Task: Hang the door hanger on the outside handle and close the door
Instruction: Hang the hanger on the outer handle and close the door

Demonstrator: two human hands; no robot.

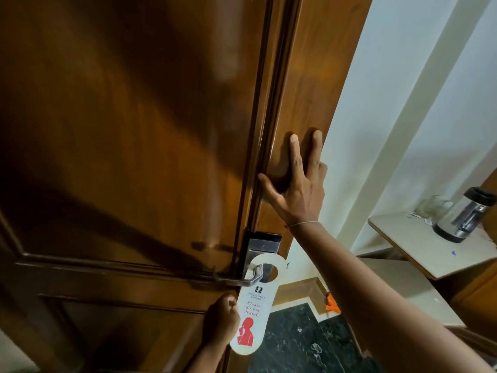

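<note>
Nearest the camera, the right forearm is crossing the lower right of the view, and its right hand (294, 184) is pressing flat, fingers spread and holding nothing, against the wooden door (121, 130) near its lock-side edge, above the lock plate (262, 244). Lower down, the left hand (221, 316) is curling shut on the left edge of the door hanger (251, 308), whose hole is already looping over the lever handle (242, 278). Its long axis is hanging almost vertical, tilted slightly, directly beneath the handle. By this judgement, the left hand, being nearer, should release before the closing.
</note>
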